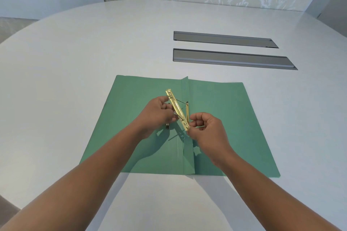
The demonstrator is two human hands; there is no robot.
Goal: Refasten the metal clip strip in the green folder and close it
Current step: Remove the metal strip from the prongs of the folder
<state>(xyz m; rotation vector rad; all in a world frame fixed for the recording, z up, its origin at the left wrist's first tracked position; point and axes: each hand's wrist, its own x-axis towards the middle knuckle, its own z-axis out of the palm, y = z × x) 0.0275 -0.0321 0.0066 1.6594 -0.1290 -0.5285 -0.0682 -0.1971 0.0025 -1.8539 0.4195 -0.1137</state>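
The flat green paper folder [131,137] lies wide open on the pale round table [75,62], spine fold running up the middle, and both hands are at work just above it. The gold-coloured metal clip strip [177,109] is tilted up off the folder, slanting from upper left to lower right beside the spine. The left hand [156,114] has its fingers curled around the strip's middle, steadying it, while the right hand [204,129] pinches the near end between thumb and fingertips. A thin prong [187,111] stands near the spine; whether it is threaded through the strip, I cannot tell. So by my reading we're mid-job: the strip isn't seated flat or locked yet, and the cover isn't shut. Two grey slotted panels [225,59] sit farther back, well apart.
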